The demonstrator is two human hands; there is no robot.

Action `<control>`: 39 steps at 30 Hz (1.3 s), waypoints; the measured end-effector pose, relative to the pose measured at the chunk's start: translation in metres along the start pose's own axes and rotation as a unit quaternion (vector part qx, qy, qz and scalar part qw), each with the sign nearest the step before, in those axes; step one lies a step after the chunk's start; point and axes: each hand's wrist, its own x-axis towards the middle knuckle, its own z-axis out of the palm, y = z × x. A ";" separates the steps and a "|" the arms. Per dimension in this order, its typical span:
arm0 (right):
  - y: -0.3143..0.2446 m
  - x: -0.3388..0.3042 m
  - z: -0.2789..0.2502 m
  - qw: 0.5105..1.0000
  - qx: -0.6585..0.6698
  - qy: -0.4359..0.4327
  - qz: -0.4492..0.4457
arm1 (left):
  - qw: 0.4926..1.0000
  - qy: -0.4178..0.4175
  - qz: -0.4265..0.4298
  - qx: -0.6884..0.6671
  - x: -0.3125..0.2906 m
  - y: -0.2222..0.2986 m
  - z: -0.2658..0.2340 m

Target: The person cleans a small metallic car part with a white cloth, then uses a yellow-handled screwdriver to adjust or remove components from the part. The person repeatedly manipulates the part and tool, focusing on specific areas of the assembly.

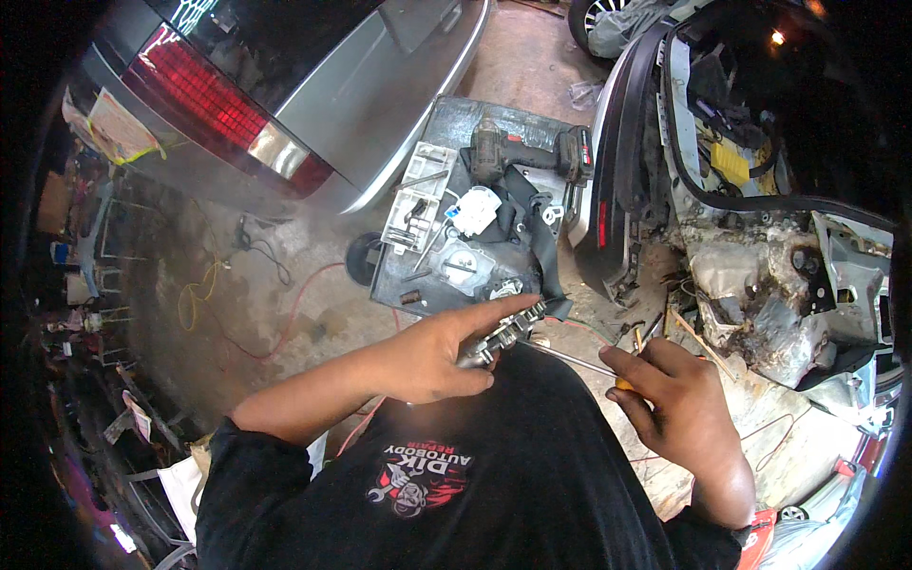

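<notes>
Just in front of the black shirt (541, 456), pinching a small toothed metal part (503, 336) in the left hand (432, 361), and closing the right hand (679, 394) round a screwdriver (579, 359), aiming its shaft at the part; can't tell whether touching. Now beyond, to a crowded table (388, 283): past a white sectioned tray (418, 190) of metal bits, past a dark cordless drill (489, 154) lying at the far side, past a black strap (543, 239) sprawling across the clutter. Hemmed in leftward by a silver vehicle (380, 90), rightward by a dark bumper (616, 180) and bare, grimy car bodywork (722, 271). Down on the floor, trailing behind it all: a red hose (290, 320) and yellow cable (195, 306).
</notes>
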 end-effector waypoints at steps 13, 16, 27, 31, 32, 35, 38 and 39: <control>-0.006 0.003 0.050 0.972 0.225 -0.004 0.067 | 0.979 0.184 0.081 0.018 0.010 -0.019 0.014; -0.009 0.006 0.059 0.945 0.309 -0.031 0.101 | 0.973 0.210 0.035 -0.089 0.012 -0.004 0.018; 0.010 -0.004 0.079 0.884 0.448 -0.080 0.110 | 0.967 0.208 0.148 0.023 0.023 -0.004 0.013; 0.001 0.001 0.094 0.899 0.432 -0.019 0.066 | 0.958 0.219 0.184 -0.025 0.024 -0.001 0.022; -0.001 0.002 0.097 0.900 0.433 -0.002 0.045 | 0.957 0.233 0.172 -0.015 0.023 0.003 0.025; -0.012 0.003 0.100 0.907 0.415 0.001 0.067 | 0.947 0.281 0.152 0.029 0.024 0.015 0.031; -0.015 0.004 0.103 0.905 0.421 0.015 0.066 | 0.923 0.334 0.168 0.093 0.033 0.009 0.033; -0.013 0.004 0.103 0.904 0.423 0.011 0.066 | 0.916 0.346 0.175 0.105 0.038 0.009 0.033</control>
